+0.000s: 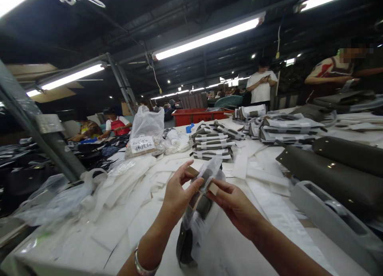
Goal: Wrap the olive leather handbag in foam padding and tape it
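Observation:
Both hands meet at the middle of the view over a white table [125,228]. My left hand [182,190] pinches translucent wrapping [211,168] near the upper end of a dark strap-like piece, with a small tan piece beside its index finger. From the other side, my right hand [230,200] is closed on the same wrapped piece, and a second tan piece shows at its fingertips. Below the hands a dark, curved leather-like item [184,244] rests on the table, partly covered by thin white wrapping [198,230].
Stacked wrapped dark pieces [212,142] lie ahead. Large dark leather-like items [344,172] and a grey tape dispenser [332,212] are at right. A plastic bag [146,128] stands left of the stacks, behind white sheets [119,192]. Several people are farther back.

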{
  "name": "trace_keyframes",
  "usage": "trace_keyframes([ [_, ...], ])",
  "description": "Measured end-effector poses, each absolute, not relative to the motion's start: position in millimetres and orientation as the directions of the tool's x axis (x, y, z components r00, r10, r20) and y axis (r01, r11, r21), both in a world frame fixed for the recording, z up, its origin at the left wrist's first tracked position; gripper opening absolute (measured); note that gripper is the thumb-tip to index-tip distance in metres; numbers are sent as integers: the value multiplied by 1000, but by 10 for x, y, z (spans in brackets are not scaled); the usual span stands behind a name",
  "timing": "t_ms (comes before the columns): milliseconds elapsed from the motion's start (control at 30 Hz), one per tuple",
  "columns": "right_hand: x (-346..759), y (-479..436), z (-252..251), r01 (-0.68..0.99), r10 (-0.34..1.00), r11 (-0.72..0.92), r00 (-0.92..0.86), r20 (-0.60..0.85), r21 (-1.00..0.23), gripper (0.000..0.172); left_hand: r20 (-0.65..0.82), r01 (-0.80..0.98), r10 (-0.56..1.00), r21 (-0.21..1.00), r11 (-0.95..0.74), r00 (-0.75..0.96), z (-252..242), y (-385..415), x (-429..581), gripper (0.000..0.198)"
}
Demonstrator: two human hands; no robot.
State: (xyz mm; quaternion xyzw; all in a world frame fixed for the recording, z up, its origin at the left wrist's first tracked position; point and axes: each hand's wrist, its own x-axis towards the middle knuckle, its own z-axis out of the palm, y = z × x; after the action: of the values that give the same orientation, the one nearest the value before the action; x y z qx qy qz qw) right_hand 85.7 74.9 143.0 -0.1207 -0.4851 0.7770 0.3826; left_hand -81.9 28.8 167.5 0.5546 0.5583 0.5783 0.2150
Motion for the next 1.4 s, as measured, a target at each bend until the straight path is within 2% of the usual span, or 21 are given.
trace_keyframes([
  [100,767,698,1425,-505,785,-218,-599,157,-835,36,467,458,838,833,-310,-283,1714,239,-771,49],
  [200,701,694,1392,-517,852,-198,-511,115,-833,35,518,550,802,780,-299,-298,1744,198,-717,42],
  [267,673,707,1362,-511,861,-161,-491,133,-844,34,534,601,781,754,-266,-324,1755,177,-685,37],
  [400,634,744,1316,-491,869,-82,-461,179,-867,34,569,676,752,699,-232,-331,1762,115,-630,14],
  [567,596,753,1279,-494,873,-62,-448,193,-867,35,583,683,764,679,-271,-276,1816,-3,-590,19],
  [667,587,733,1276,-480,870,-49,-451,199,-876,35,612,732,758,619,-284,-223,1854,-25,-601,16],
  [767,577,714,1300,-441,890,-33,-422,174,-897,37,680,852,712,468,-235,-177,1843,0,-625,10],
  [833,561,704,1321,-417,900,-16,-401,168,-909,39,760,944,640,281,-171,-110,1812,12,-618,8],
  [900,538,695,1334,-419,906,-1,-385,177,-908,39,828,995,560,41,-88,15,1770,7,-578,11],
  [967,512,686,1334,-454,907,-10,-380,183,-891,39,842,985,518,-170,-13,151,1721,-15,-511,18],
  [1033,493,678,1321,-504,905,-37,-384,185,-863,37,818,955,528,-295,43,229,1661,-40,-437,26],
  [1100,490,668,1304,-543,903,-64,-389,184,-837,35,796,932,551,-351,86,250,1593,-60,-376,33],
  [1200,514,646,1282,-561,893,-72,-406,197,-825,31,772,916,596,-374,147,220,1496,-80,-319,42],
  [1300,550,621,1275,-550,883,-73,-423,202,-832,33,761,909,623,-371,189,181,1435,-91,-291,45],
  [1400,588,628,1280,-523,889,-74,-421,181,-849,35,770,931,614,-332,152,175,1437,-103,-303,44],
])
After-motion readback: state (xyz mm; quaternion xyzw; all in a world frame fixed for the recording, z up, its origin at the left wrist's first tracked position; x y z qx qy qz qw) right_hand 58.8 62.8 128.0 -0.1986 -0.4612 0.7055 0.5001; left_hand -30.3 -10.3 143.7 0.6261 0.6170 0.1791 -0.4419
